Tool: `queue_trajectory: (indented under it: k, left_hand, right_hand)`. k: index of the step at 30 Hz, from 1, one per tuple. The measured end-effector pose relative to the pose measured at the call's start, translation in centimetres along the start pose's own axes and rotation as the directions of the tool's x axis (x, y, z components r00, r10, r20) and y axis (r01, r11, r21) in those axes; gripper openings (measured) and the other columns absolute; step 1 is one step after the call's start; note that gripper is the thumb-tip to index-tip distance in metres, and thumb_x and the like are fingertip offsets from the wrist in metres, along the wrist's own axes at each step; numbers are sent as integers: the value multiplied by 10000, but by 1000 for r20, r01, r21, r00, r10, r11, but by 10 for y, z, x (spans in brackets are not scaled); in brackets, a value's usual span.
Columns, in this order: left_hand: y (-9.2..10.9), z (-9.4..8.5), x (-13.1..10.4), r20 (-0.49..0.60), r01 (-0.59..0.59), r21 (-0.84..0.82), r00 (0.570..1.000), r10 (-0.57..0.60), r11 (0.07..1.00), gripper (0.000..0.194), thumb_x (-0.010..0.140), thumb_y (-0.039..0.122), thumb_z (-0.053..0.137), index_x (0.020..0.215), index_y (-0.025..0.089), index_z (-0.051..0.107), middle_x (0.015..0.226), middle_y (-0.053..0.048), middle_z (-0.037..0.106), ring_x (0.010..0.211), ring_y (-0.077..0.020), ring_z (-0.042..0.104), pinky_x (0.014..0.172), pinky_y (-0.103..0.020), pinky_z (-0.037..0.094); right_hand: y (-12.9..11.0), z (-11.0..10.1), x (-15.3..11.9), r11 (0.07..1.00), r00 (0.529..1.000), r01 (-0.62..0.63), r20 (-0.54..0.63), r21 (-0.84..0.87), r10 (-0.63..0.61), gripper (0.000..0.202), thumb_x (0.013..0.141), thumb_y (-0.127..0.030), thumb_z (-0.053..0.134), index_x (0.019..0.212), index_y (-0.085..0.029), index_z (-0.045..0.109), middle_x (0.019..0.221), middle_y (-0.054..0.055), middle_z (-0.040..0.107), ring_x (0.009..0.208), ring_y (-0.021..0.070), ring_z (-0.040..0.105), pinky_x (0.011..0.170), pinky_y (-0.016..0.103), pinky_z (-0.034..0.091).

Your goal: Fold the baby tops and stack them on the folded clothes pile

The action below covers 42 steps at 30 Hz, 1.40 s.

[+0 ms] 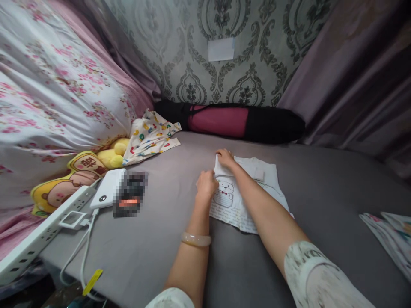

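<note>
In the head view, 1 white printed garment [229, 216] lies partly folded on the gray sheet [147, 248], well right of the power strip [48, 234]. The left hand [207, 184] grips its left edge; the right hand [225, 158] pinches its far left corner.

White garment [236, 209] partly hidden behind the right forearm [272, 214], dark object [130, 193] pixelated beyond recognition

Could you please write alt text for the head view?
A person's left hand and right hand hold the left side of a partly folded white cloth, printed with a bear, on a grey sheet. Behind lies a long black and maroon bag; a white power strip sits left.
</note>
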State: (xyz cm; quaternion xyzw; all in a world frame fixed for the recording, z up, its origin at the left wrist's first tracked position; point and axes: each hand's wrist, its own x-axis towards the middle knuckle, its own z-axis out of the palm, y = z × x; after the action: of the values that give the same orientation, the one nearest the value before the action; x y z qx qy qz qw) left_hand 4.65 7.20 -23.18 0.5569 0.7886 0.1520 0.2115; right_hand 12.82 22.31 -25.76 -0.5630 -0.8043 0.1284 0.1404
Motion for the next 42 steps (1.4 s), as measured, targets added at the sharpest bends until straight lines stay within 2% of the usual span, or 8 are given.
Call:
queue_trajectory:
  k: [5, 10, 16, 21, 25, 31, 36, 42]
  left_hand:
    - [-1, -3, 0, -32, -9, 12, 999, 10, 1000, 317, 867, 213, 460, 1137, 199, 624, 1126, -140, 603, 1063, -252, 589, 842, -324, 456]
    - [2, 1, -1, -90, -101, 32, 991, 104, 994, 340, 878, 255, 480, 1194, 181, 581, 1135, -146, 583, 1113, -254, 551, 901, -321, 435]
    - [4, 0, -3, -83, -110, 44, 990, 114, 993, 374, 866, 162, 438, 1223, 153, 552, 1133, -159, 579, 1100, -262, 549, 905, -338, 435]
    - [2, 1, -2, -85, -116, 47, 989, 119, 992, 380, 850, 150, 459, 1220, 155, 544, 1116, -142, 584, 1109, -245, 542, 916, -318, 425]
    - [1, 2, 1, -91, -113, 40, 989, 116, 993, 375, 850, 155, 462, 1217, 159, 541, 1106, -130, 590, 1088, -232, 551, 910, -310, 428]
    - [8, 14, 3, -156, -276, 41, 947, 279, 960, 384, 892, 186, 418, 1260, 193, 527, 1284, -105, 568, 1181, -256, 497, 970, -355, 400]
    - [13, 21, 1, -102, -405, 39, 908, 407, 913, 469, 874, 73, 348, 1304, 208, 481, 1384, -80, 523, 1326, -206, 406, 1077, -373, 316]
    - [12, 28, -2, -41, -459, 24, 887, 459, 888, 631, 817, 8, 327, 1415, 210, 355, 1485, -94, 415, 1430, -220, 264, 1159, -534, 152]
  right_hand:
    - [8, -18, -21, 989, 989, 144, -31, -31, -145, 491, 959, -176, 262, 1420, -124, 421, 1492, 101, 406, 1377, 186, 337, 1112, 323, 257]
    - [-3, -4, -51, 961, 967, 249, 80, -116, -241, 586, 978, -357, 229, 1473, -60, 330, 1563, 132, 260, 1455, 244, 162, 1170, 417, 115]
    - [-8, 11, -50, 964, 966, 230, 151, -136, -210, 615, 971, -371, 212, 1488, -49, 293, 1579, 136, 204, 1456, 236, 161, 1169, 405, 103]
    - [-7, -2, -50, 977, 958, 205, 214, -52, -189, 613, 980, -386, 170, 1504, -85, 267, 1588, 108, 185, 1462, 208, 135, 1173, 389, 87]
    - [1, -18, -69, 983, 983, 172, 71, -70, -167, 615, 985, -399, 176, 1504, -84, 271, 1582, 117, 205, 1463, 217, 126, 1177, 405, 44]
    - [20, -21, -101, 981, 994, 95, 60, -167, -86, 571, 993, -418, 219, 1493, -162, 319, 1584, 106, 206, 1460, 261, 130, 1158, 515, 63]
    - [24, -14, -102, 984, 996, 67, 73, -165, -55, 533, 1000, -397, 207, 1482, -217, 347, 1577, 84, 241, 1452, 268, 160, 1145, 547, 91]
    - [29, -29, -108, 990, 993, 90, 82, -109, -82, 542, 1001, -367, 192, 1494, -180, 317, 1580, 80, 233, 1457, 247, 151, 1160, 514, 77]
